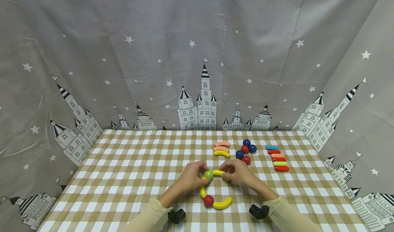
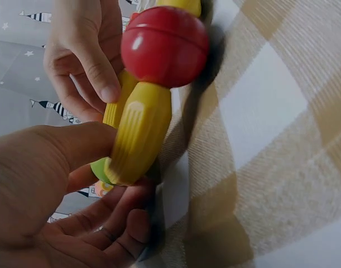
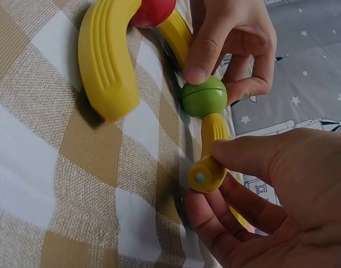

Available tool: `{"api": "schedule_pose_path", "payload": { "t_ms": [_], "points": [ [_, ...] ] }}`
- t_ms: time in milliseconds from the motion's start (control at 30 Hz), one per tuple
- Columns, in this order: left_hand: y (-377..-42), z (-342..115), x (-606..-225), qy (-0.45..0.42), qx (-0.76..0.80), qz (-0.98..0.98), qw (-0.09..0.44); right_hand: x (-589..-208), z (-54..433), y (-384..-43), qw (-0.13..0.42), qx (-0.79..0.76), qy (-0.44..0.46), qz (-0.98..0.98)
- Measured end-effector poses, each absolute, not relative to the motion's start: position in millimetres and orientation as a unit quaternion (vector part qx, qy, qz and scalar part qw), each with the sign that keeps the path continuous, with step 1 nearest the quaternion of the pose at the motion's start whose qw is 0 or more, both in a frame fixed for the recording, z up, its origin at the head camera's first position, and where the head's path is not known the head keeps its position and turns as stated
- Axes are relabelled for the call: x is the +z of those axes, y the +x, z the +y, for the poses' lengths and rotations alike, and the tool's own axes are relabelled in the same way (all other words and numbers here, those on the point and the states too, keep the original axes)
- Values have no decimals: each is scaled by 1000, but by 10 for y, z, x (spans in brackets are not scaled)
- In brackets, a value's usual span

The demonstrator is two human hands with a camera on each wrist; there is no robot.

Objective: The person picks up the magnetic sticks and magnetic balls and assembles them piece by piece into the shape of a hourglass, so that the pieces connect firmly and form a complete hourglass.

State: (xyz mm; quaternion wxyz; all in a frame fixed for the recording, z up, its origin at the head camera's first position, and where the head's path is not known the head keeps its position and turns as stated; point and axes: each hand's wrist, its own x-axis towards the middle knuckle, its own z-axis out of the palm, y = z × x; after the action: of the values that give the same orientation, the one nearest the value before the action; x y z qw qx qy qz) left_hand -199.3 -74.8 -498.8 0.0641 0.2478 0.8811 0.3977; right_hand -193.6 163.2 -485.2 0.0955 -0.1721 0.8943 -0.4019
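Note:
A chain of toy pieces lies on the checked cloth: a green ball, curved yellow sticks and a red ball. My left hand pinches the green ball, its thumb close to where a curved yellow stick meets it. Opposite, my right hand pinches another curved yellow stick, whose far end touches the green ball. This stick's free end shows a small pale disc. A third yellow stick runs from the red ball toward the right, its other end free.
Behind my right hand lie salmon curved sticks and one yellow curved stick. Several blue and red balls cluster beside them. Farther right is a column of short straight coloured sticks. A grey curtain hangs behind the table.

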Motion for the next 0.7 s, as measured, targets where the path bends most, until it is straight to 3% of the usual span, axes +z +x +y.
{"api": "schedule_pose_path", "payload": {
  "t_ms": [700],
  "points": [
    [-2014, -686, -4966, 261, 401, 876, 63, -4899, 1634, -1925, 88, -409, -168, 892]
  ]
}}
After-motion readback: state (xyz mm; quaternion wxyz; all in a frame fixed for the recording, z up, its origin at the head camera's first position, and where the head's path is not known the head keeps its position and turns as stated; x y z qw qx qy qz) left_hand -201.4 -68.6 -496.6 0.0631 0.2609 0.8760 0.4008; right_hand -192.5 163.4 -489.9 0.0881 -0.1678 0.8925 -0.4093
